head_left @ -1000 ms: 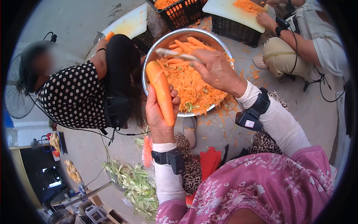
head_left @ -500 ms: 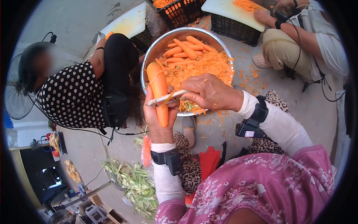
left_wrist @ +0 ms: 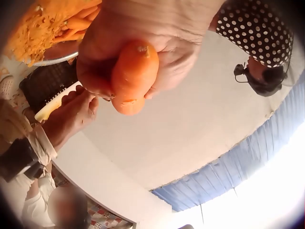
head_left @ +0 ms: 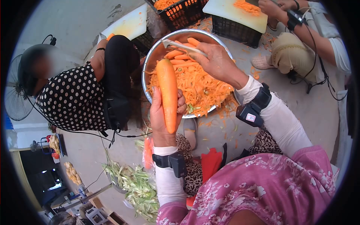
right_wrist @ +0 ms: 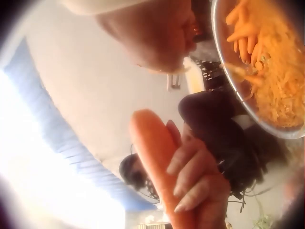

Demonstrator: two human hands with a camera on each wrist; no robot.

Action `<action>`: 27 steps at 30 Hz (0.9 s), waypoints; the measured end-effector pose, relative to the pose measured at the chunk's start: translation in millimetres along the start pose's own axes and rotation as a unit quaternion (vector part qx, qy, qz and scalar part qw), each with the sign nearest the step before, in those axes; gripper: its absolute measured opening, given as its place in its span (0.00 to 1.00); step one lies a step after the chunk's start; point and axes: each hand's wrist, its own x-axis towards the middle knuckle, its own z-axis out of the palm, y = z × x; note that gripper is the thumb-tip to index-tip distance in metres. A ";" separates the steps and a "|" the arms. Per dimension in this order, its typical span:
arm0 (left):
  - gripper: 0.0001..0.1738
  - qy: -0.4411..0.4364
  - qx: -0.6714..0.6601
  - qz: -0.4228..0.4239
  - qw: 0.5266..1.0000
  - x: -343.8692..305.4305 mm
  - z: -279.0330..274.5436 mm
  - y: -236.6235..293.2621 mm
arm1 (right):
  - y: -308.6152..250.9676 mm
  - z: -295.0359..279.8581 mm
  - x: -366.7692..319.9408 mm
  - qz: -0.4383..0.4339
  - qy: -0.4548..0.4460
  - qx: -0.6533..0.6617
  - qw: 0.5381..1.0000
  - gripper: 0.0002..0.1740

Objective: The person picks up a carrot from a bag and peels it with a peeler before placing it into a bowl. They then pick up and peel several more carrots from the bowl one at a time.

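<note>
A large, smooth carrot (head_left: pixel 167 90) stands nearly upright in my left hand (head_left: pixel 160 125), the fingers and thumb wrapped round its lower half. Its tapered end faces the camera in the left wrist view, palm behind it. My right hand (head_left: pixel 221 63) grips a pale-handled peeler (head_left: pixel 183 47), raised above and to the right of the carrot's top, the blade end pointing left. Below both hands is a wide metal basin (head_left: pixel 145 77). Several carrots (head_left: pixel 183 57) lie at its far side, and a heap of carrot peelings (head_left: pixel 204 90) fills the near part.
To the left sits a person in a dotted top (head_left: pixel 71 95); another person's arm (head_left: pixel 315 41) works at the upper right. White cutting boards (head_left: pixel 131 24) rest on black crates (head_left: pixel 238 32). Scattered peelings dot the floor, and green husks (head_left: pixel 140 191) lie at lower left.
The peeler swept down along the carrot toward me, then rose back up and away. The carrot has turned slightly more upright and its loose strip is gone. The person at right shifted their arm.
</note>
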 end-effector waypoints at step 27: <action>0.26 0.038 -0.001 -0.014 0.999 7.2 -12.0 -9.3 | 6.0 10.6 -18.4 -0.068 -0.035 -0.038 0.996 0.09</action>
